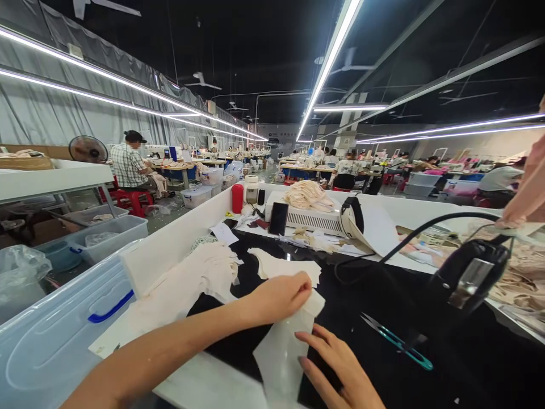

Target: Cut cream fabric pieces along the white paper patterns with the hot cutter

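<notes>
A glossy white cut piece (281, 355), paper-like or film-like, lies lengthwise in front of me on the black work surface (395, 295). My left hand (279, 295) is closed at its far end, fingers curled down; the fingertips are partly hidden. My right hand (336, 366) rests at the piece's right edge with fingers apart, the tips touching it. Just beyond the left hand lies a cream fabric piece (272, 264). To the left is a heap of similar cut fabric pieces (179, 284). Teal-handled thread snips (400, 341) lie to the right, apart from both hands.
A black corded device (472, 272) stands at right, its cable arching over the surface. Behind are a phone (278, 218), a white vented box (315, 220) topped with fabric, and a red container (237, 199). A clear plastic bin lid (63, 335) lies at left. Co-workers sit farther off.
</notes>
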A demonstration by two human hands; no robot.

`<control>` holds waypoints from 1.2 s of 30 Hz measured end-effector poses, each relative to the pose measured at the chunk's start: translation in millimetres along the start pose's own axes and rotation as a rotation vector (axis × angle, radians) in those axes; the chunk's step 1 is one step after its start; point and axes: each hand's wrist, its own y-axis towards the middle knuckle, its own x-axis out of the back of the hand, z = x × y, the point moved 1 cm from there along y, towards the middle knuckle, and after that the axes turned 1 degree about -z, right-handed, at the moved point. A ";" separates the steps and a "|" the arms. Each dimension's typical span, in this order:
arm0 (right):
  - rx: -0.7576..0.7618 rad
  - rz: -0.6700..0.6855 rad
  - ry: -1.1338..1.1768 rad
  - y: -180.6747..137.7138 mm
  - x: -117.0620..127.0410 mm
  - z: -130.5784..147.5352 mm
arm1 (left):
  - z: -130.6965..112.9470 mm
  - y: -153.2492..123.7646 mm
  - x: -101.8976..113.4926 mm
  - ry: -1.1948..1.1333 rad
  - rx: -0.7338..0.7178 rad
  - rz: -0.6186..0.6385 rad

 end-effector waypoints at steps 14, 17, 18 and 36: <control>-0.409 -0.232 0.205 125.8 22.6 -63.2 | 72.3 47.7 35.9 -0.211 0.264 -0.300; -0.438 -0.220 0.165 141.8 12.5 -76.7 | 83.8 44.3 29.4 -0.177 0.300 -0.302; -0.441 -0.218 0.138 146.2 8.0 -81.3 | 87.6 43.1 27.3 -0.159 0.312 -0.302; -0.076 -0.054 -0.171 134.1 -16.8 -94.2 | 90.7 -6.9 53.7 0.167 0.400 -0.123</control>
